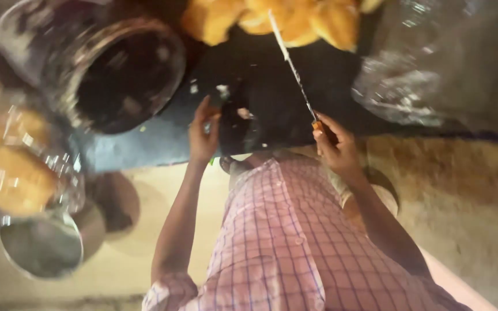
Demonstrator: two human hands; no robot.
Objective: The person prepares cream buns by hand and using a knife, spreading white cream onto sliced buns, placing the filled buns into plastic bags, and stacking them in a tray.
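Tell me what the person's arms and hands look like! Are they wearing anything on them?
Both arms are bare from the elbow down, and the left hand and right hand wear no gloves. I can't spot any rings, watch or bracelet, though the picture is blurry. The shirt is pale pink with a thin dark check, and its left sleeve is short or rolled, ending above the elbow.

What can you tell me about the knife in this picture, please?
The knife is long and thin, with a pale, narrow blade that looks like metal and an orange handle. The right hand grips the handle, hiding most of it. The blade slants up and to the left over the dark counter, and its tip reaches the heap of golden buns. Blur hides finer detail.
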